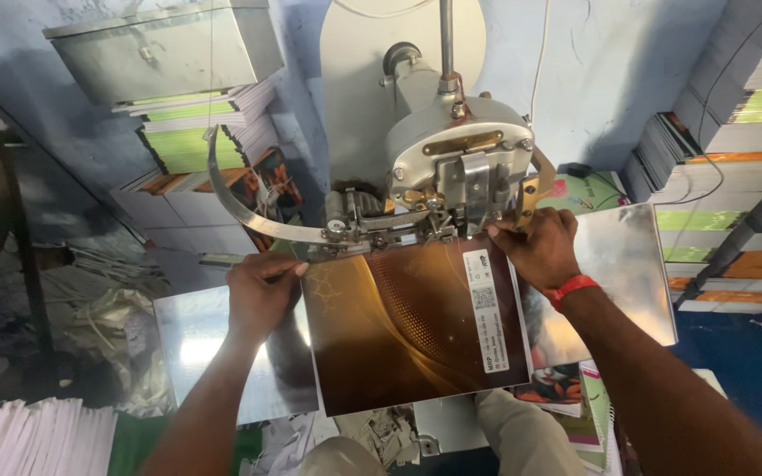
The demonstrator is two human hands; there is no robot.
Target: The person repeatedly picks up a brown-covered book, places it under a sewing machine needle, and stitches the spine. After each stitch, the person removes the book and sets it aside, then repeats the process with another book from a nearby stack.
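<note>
The left hand (262,291) lies closed over the left edge of a brown book cover (412,322), thumb on top and fingers curled at the corner. The right hand (535,247), with a red band (572,287) at the wrist, pinches the cover's upper right corner, fingertips pressed up close to the stitching head (460,172). The cover lies opened flat over the machine's saddle, its top edge pushed under the head, where a narrow metal arm (381,231) runs along it. A white label strip (485,308) runs down its right side.

Judging by this position, the book appears placed and lined up for stitching, both hands steadying it; whether any staple has gone in cannot be told, since the head hides that edge.

A bright metal table (628,264) spreads on both sides beneath the cover, glare on its left part. A curved metal strip (235,207) sweeps from the head up to the left. Stacks of books (191,145) stand behind on the left, under a metal box (165,44), and taller stacks (743,132) line the right wall. Loose white sheets (28,436) lie at the lower left, and paper scraps (372,436) litter the floor by the person's knees. Colourful books (575,401) sit just under the table's right side. The fingers of the right hand, so near the head, look like the main thing at risk.
</note>
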